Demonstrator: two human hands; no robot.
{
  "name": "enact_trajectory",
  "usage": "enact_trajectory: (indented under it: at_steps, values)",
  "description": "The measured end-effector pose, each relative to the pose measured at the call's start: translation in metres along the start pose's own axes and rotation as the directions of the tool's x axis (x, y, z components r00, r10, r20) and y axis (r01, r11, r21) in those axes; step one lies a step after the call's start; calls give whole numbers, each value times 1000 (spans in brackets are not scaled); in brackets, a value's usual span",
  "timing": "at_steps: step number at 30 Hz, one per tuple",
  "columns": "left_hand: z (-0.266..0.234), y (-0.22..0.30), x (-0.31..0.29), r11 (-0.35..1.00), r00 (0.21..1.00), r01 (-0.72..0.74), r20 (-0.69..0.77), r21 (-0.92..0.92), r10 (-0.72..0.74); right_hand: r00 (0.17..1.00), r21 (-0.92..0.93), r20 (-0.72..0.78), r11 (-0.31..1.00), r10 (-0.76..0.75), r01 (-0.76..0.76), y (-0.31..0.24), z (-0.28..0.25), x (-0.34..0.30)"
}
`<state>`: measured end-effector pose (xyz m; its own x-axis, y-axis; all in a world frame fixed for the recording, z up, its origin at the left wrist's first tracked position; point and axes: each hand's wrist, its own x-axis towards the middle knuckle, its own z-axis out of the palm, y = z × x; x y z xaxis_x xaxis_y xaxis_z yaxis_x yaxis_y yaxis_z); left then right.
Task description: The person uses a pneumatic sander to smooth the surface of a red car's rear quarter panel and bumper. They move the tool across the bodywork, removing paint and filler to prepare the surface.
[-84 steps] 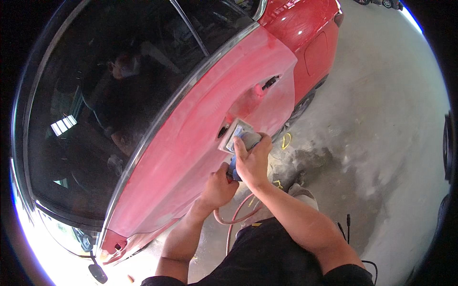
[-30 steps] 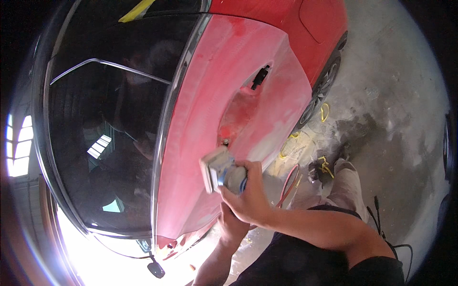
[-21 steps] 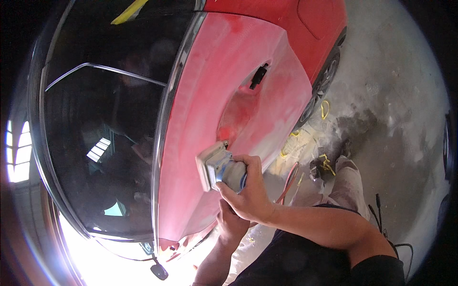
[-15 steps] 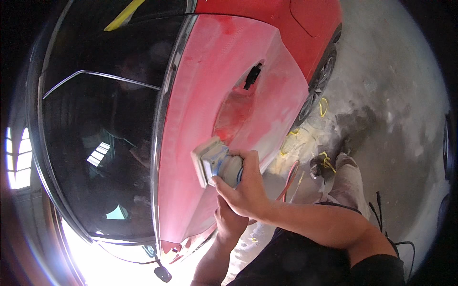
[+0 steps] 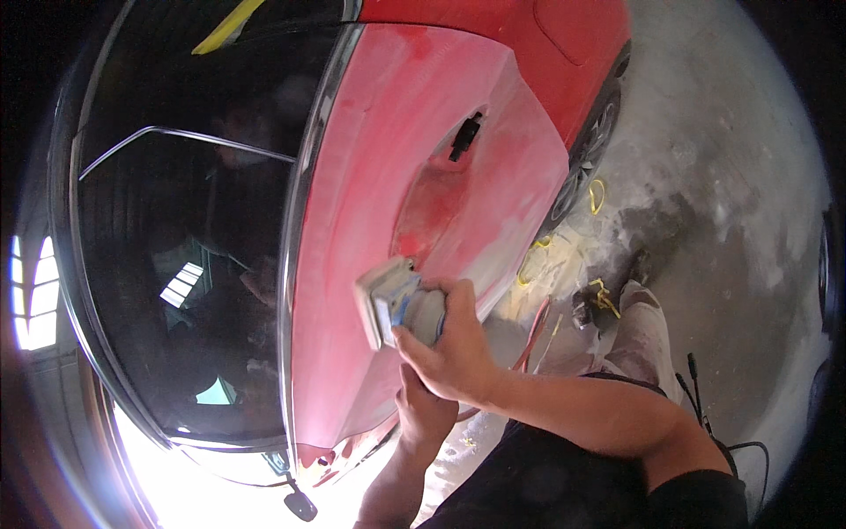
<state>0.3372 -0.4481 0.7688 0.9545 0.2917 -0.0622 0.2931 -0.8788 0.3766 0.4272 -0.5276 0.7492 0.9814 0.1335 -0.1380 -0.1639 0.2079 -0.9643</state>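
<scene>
A power sander [image 5: 421, 310] with a pale, squared pad lies against the red car door [image 5: 352, 220], whose surface is dulled with whitish patches. My right hand [image 5: 460, 348] is wrapped over the sander's round grey body, thumb along its near side. Just below, my left hand [image 5: 427, 410] is closed around the tool's rear end; the part inside its fingers is hidden. Farther up the door is a black handle piece [image 5: 465, 137] in a recess with brighter red patches.
Dark window glass [image 5: 176, 264] runs along the door's left side. A wheel [image 5: 599, 141] and the glossy red rear panel [image 5: 493, 18] are at the far end. Yellow strips [image 5: 597, 196] and a reddish hose [image 5: 534, 335] are near my legs. Black cables [image 5: 696, 388] hang at right.
The sander has shifted only very slightly on the door. Both hands keep the same hold on it.
</scene>
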Motion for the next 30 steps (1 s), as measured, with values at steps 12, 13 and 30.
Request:
enact_trajectory:
  at_steps: [12,13,30]
  values:
    - [13,-5,-54,980,986,158,67,-124,-151,994,-167,104,986,44,-26,17,-5,-41]
    - [11,-7,-54,993,994,85,75,-78,-79,997,-164,78,986,13,0,15,-6,-40]
    - [56,42,50,967,955,-88,254,-240,150,907,-232,-356,961,-226,149,18,-76,28]
